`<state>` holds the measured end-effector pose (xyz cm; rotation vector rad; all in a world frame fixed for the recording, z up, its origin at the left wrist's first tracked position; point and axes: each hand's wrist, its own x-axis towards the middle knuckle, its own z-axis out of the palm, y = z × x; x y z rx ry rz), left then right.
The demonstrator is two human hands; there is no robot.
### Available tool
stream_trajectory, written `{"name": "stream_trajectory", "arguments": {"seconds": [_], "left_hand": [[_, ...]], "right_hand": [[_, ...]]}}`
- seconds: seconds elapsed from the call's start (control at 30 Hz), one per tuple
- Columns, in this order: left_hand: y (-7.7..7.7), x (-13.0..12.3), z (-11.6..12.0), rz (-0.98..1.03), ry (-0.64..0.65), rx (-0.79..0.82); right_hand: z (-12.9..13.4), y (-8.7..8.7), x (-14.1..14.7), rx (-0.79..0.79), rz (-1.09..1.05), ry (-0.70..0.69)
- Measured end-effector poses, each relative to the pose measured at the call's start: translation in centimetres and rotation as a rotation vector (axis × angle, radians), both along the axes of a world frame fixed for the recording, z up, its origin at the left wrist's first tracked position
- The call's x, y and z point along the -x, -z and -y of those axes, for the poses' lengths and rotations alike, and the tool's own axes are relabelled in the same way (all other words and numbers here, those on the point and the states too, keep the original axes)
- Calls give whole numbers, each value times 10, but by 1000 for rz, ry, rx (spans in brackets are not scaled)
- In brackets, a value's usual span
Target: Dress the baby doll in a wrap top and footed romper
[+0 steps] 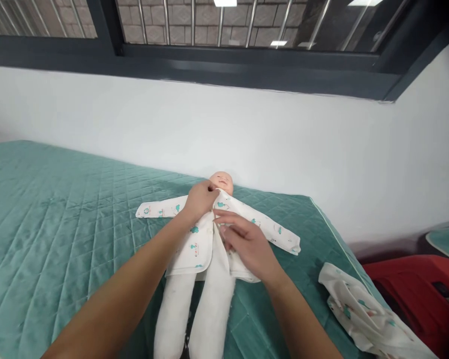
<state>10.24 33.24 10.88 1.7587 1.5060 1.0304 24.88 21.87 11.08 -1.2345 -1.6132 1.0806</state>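
Note:
A baby doll lies on its back on a green quilted cover, its head toward the wall. It wears a white patterned jacket with both sleeves spread sideways, and white leggings. My left hand pinches the jacket's edge near the doll's neck. Just below and to the right, my right hand has its thumb and fingers on the jacket's front opening, holding the fabric edge. Below the hands the jacket's front parts around the opening.
A crumpled white patterned cloth lies at the cover's right edge. Beyond that edge stands a red object, perhaps a chair. A white wall rises behind the doll, under a dark-framed window with metal bars.

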Motion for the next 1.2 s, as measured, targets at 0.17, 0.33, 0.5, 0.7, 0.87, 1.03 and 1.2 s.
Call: {"name": "stream_trajectory", "arguments": {"seconds": [0.17, 0.33, 0.5, 0.7, 0.87, 1.03, 1.2], "left_hand": [[8, 10, -3, 214, -33, 3], [25, 40, 29, 182, -147, -141], [72, 81, 93, 94, -178, -78], [83, 96, 134, -152, -75, -90], [86, 103, 149, -265, -3, -138], [87, 111, 162, -342, 81, -105], [78, 108, 163, -369, 124, -55]], "right_hand": [[-13, 8, -10, -210, 169, 255], [-9, 12, -7, -391, 340, 101], [-5, 12, 2, -441, 377, 44], [23, 26, 11, -593, 399, 17], [73, 58, -10, -522, 264, 117], [92, 77, -26, -258, 162, 257], [87, 75, -19, -137, 274, 348]]}}
